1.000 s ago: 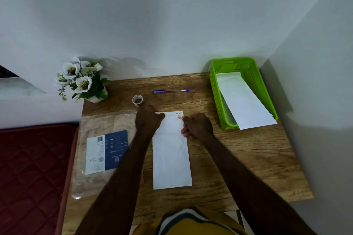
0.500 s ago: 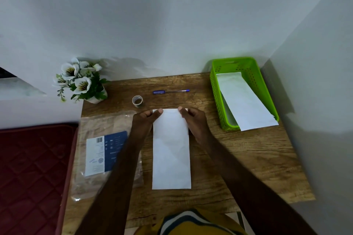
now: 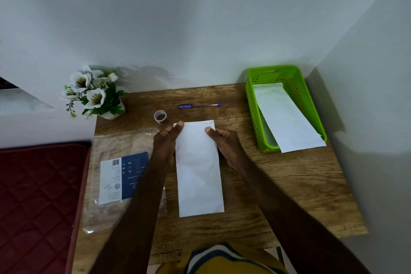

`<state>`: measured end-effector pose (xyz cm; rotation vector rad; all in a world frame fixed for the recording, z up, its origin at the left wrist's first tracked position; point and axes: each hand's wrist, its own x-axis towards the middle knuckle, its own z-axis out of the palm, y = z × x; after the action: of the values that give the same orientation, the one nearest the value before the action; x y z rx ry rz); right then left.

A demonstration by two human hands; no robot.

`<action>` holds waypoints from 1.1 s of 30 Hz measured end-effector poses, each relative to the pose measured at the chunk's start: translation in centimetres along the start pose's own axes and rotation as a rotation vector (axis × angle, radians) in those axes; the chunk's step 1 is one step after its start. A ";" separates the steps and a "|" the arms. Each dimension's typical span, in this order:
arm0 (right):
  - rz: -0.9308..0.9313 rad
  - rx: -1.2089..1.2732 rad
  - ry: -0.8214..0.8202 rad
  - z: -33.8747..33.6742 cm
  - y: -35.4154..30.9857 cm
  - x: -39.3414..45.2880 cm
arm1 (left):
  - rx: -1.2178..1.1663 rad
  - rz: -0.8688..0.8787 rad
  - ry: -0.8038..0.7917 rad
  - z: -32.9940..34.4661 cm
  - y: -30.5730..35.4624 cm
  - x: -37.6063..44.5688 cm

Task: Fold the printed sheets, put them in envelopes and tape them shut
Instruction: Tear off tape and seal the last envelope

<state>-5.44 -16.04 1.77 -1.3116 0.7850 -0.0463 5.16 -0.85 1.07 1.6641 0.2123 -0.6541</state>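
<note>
On the table point(image 3: 289, 184) in front of you, the long envelope point(image 3: 199, 176) lies lengthwise at the middle, its far end pinched between your left hand point(image 3: 165, 142) at the left corner and your right hand point(image 3: 224, 142) at the right corner. Just beyond the left hand stands the tape roll point(image 3: 160, 116), and farther back lies the pen point(image 3: 199, 106), crosswise. The flower pot point(image 3: 95, 93) sits at the far left corner against the wall. A plastic packet point(image 3: 121, 176) lies left of the envelope, partly under your left forearm. The basket point(image 3: 298, 87) sits at the far right, with another envelope point(image 3: 287, 118) in it, its near end hanging out over the rim.
</note>
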 end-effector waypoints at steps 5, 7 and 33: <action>0.006 -0.006 0.029 0.1 -0.2 0.3 | -0.038 -0.028 0.018 0.5 0.2 -0.1; 0.037 0.042 0.003 0.0 -0.2 0.2 | -0.062 -0.050 0.014 0.5 0.5 -0.1; 0.379 0.303 -0.234 -1.2 4.6 -8.6 | -0.213 -0.151 -0.059 -0.3 1.3 0.4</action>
<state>-14.27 -11.83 1.93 -0.8497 0.7796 0.2767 6.18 -0.92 1.98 1.4315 0.3549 -0.7658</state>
